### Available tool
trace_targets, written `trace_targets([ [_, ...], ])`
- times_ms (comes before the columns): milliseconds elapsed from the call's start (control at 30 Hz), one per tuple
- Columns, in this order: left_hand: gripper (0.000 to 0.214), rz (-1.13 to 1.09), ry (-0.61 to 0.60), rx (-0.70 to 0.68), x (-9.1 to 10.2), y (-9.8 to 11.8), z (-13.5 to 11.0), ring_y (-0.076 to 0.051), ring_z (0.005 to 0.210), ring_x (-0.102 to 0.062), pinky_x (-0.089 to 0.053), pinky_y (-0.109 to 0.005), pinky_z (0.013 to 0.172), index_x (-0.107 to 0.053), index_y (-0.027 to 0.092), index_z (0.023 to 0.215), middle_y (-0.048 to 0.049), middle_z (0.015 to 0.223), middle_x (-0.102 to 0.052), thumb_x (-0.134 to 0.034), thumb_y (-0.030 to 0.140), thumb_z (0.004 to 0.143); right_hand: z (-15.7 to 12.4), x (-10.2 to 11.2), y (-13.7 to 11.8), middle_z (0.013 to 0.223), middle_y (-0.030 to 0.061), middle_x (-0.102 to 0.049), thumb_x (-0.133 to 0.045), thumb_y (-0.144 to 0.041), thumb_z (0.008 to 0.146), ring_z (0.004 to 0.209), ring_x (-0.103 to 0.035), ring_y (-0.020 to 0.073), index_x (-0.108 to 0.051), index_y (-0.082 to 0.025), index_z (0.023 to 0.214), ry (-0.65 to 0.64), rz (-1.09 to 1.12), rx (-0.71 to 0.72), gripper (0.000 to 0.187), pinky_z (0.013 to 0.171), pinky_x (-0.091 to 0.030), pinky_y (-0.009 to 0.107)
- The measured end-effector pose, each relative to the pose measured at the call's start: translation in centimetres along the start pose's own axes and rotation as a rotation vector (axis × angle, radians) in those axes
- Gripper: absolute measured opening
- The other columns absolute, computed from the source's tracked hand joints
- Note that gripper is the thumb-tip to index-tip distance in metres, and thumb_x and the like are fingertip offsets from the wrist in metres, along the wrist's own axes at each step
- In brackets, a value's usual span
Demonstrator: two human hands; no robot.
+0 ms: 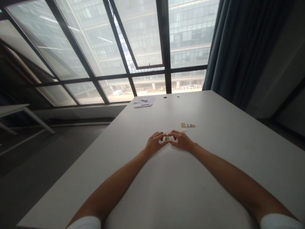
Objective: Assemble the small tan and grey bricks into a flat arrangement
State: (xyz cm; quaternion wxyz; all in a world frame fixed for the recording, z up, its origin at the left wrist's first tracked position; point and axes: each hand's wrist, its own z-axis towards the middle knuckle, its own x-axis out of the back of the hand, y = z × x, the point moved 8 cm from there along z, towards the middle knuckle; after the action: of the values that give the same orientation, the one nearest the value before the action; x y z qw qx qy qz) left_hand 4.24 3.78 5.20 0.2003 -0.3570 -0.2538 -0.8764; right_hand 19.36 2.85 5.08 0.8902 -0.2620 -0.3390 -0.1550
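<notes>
My left hand (154, 143) and my right hand (181, 140) meet at the middle of a white table (214, 165), fingers curled in a pinch. Between the fingertips sits a small yellow brick piece (167, 138), with a bit of red beside it. Both hands seem to grip it, resting low on the tabletop. A little beyond my right hand lies a small flat assembly of yellow bricks (187, 125) with darker bits in it, apart from both hands.
Some papers (143, 102) lie at the table's far edge, with two small dark spots (165, 97) near them. Large windows stand behind, a dark curtain (238, 54) at the right. Another white table (14, 109) stands at the left across bare floor.
</notes>
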Motion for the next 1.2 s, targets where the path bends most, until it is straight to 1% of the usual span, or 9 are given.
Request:
trace_targets([
  [100,0.029,-0.002,0.005,0.000,0.0,-0.1,0.0,-0.017,0.081,-0.059,-0.050,-0.029,0.076,-0.070,0.023,0.114,-0.0026,0.080,-0.064,-0.070,0.039,0.090,0.0,0.0,0.0,0.113,0.0043,-0.066,-0.069,-0.019,0.088,0.072,-0.059,0.0126,-0.061,-0.025,0.123,-0.005,-0.012,-0.004,0.037,0.073,-0.049,0.025],
  [233,0.028,0.003,0.002,-0.007,-0.1,0.0,0.0,-0.017,0.080,-0.058,-0.050,-0.028,0.075,-0.070,0.023,0.113,-0.0020,0.078,-0.063,-0.071,0.040,0.090,0.1,0.1,-0.2,0.117,0.0050,-0.065,-0.068,-0.019,0.088,0.072,-0.059,0.0124,-0.062,-0.025,0.118,0.003,-0.013,0.017,0.032,0.072,-0.050,0.025],
  [333,0.027,0.008,0.005,-0.012,0.0,0.1,0.1,-0.017,0.079,-0.057,-0.049,-0.028,0.074,-0.071,0.024,0.112,-0.0019,0.077,-0.062,-0.071,0.040,0.090,0.2,0.3,-0.7,0.118,0.0052,-0.066,-0.066,-0.017,0.088,0.089,-0.064,0.0163,-0.062,-0.025,0.117,0.018,0.008,0.058,0.030,0.080,-0.052,0.027],
  [400,0.027,0.010,0.007,-0.009,0.0,0.1,0.1,-0.017,0.079,-0.057,-0.049,-0.029,0.074,-0.071,0.024,0.111,-0.0020,0.077,-0.062,-0.070,0.041,0.090,0.3,0.4,-1.0,0.117,0.0052,-0.066,-0.064,-0.015,0.089,0.102,-0.064,0.0190,-0.063,-0.026,0.114,0.022,0.018,0.084,0.027,0.087,-0.052,0.029],
  [467,0.026,0.013,0.007,-0.003,0.0,0.0,0.1,-0.017,0.079,-0.058,-0.049,-0.029,0.074,-0.071,0.024,0.110,-0.0021,0.077,-0.062,-0.070,0.042,0.090,0.3,0.4,-1.2,0.116,0.0050,-0.067,-0.063,-0.015,0.090,0.108,-0.063,0.0200,-0.064,-0.026,0.111,0.022,0.023,0.097,0.024,0.091,-0.052,0.031],
  [867,0.032,0.000,-0.008,0.030,-0.2,-0.3,0.2,-0.018,0.081,-0.058,-0.048,-0.030,0.076,-0.070,0.023,0.113,-0.0023,0.079,-0.064,-0.071,0.044,0.089,0.2,0.5,-0.9,0.115,0.0052,-0.069,-0.063,-0.015,0.091,0.108,-0.065,0.0193,-0.068,-0.025,0.107,0.047,0.034,0.086,0.020,0.094,-0.053,0.032],
  [1000,0.033,0.003,0.015,0.046,0.1,-0.6,0.2,-0.018,0.079,-0.058,-0.048,-0.030,0.075,-0.069,0.022,0.113,-0.0021,0.079,-0.063,-0.073,0.044,0.088,0.4,2.1,0.7,0.111,0.0051,-0.070,-0.063,-0.017,0.091,0.103,-0.065,0.0199,-0.069,-0.025,0.106,0.130,-0.007,0.017,0.018,0.087,-0.054,0.033],
  [1133,0.025,0.002,0.052,0.065,0.5,-0.8,0.1,-0.018,0.079,-0.058,-0.047,-0.030,0.075,-0.069,0.021,0.108,-0.0020,0.077,-0.062,-0.067,0.041,0.093,0.2,5.7,4.1,0.107,0.0058,-0.071,-0.065,-0.020,0.089,0.098,-0.065,0.0220,-0.070,-0.024,0.101,0.297,-0.058,-0.088,0.014,0.081,-0.055,0.035],
  [1200,0.022,0.000,0.062,0.074,0.6,-0.8,0.2,-0.018,0.080,-0.058,-0.047,-0.030,0.077,-0.069,0.021,0.105,-0.0022,0.077,-0.062,-0.062,0.040,0.096,-0.4,7.2,5.8,0.105,0.0060,-0.072,-0.066,-0.022,0.089,0.095,-0.065,0.0228,-0.071,-0.023,0.098,0.343,-0.099,-0.134,0.010,0.082,-0.055,0.037],
])
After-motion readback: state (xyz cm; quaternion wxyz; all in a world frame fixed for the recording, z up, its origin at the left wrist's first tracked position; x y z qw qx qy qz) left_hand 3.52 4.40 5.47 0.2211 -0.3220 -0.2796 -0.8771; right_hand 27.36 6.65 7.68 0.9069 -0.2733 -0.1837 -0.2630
